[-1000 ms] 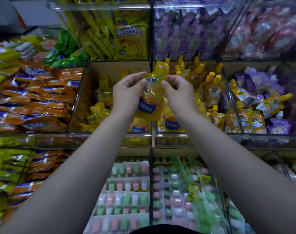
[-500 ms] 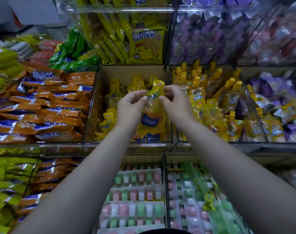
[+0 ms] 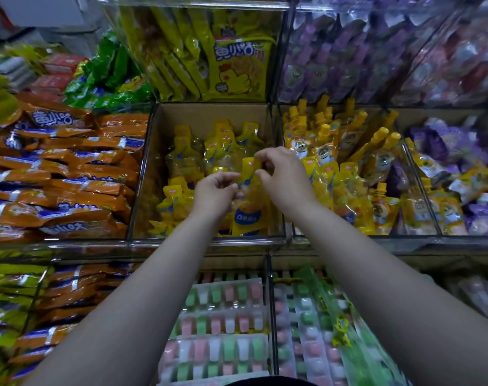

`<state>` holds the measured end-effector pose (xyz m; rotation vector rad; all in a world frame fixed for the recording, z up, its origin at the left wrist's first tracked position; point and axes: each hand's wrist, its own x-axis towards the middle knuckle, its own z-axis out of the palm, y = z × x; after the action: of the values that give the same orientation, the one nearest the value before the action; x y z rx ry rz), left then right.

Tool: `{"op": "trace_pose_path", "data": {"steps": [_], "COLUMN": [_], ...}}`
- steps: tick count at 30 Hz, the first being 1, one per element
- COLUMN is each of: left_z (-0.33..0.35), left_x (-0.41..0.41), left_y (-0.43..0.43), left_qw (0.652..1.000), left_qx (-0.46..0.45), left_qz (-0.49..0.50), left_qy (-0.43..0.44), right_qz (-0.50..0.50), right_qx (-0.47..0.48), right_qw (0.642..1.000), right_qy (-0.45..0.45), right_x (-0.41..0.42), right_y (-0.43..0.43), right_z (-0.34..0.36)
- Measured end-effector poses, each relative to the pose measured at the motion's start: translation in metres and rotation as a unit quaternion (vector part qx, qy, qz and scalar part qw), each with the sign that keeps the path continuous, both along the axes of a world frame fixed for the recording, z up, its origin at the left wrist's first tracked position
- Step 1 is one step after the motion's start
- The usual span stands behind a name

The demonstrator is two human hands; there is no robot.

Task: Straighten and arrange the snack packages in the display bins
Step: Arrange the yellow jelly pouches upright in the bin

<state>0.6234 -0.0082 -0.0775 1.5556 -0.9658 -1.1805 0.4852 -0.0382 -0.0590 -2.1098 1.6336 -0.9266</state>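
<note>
Right now both of my hands are at the centre of the frame, over the cardboard-backed bin (image 3: 209, 112) in the middle row; my left hand (image 3: 213, 195) pinches the left edge of a yellow jelly pouch (image 3: 247, 207) between thumb and curled fingers, and my right hand (image 3: 283, 176) pinches its narrow top from the right, thumb and forefinger pressed together on the neck, the other fingers loosely curled. The pouch stands upright, its long axis running up and down the frame; the narrow yellow neck points toward the top of the frame and the wide base with the blue label sits low against the clear front wall of the bin. More pouches of the same kind (image 3: 187, 160) stand behind it and to its left, most also neck-up, some tilted; whether my pouch rests on the bin floor I cannot tell. Left of centre lies a stack of orange flat packets (image 3: 70, 174), long sides across the frame; right of centre is a bin of spouted pouches (image 3: 345, 143), caps leaning toward the upper right; above centre stand yellow chicken-print bags (image 3: 237, 68); below centre lie trays of pink, green and white sweets (image 3: 226, 324).
</note>
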Motion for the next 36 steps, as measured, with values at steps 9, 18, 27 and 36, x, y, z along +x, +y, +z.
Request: {"op": "trace_pose_path", "data": {"steps": [9, 18, 27, 36], "left_z": [-0.013, -0.002, 0.036, 0.053], "left_x": [-0.008, -0.005, -0.034, -0.086], "left_y": [-0.011, -0.003, 0.014, 0.024], "left_qw": [0.994, 0.990, 0.984, 0.977], "left_qx": [0.061, -0.088, -0.142, -0.130], "left_qz": [-0.042, 0.002, 0.008, -0.069], "left_qy": [-0.082, -0.107, 0.106, 0.153], "right_qz": [0.001, -0.009, -0.055, -0.111], "right_qx": [-0.008, 0.003, 0.015, 0.012], "right_qw": [1.000, 0.987, 0.939, 0.925], "right_qy": [0.007, -0.161, -0.338, -0.362], "right_x": [0.001, -0.002, -0.010, -0.054], "right_y": [-0.001, 0.014, 0.025, 0.034], "right_z": [-0.003, 0.001, -0.004, 0.005]}}
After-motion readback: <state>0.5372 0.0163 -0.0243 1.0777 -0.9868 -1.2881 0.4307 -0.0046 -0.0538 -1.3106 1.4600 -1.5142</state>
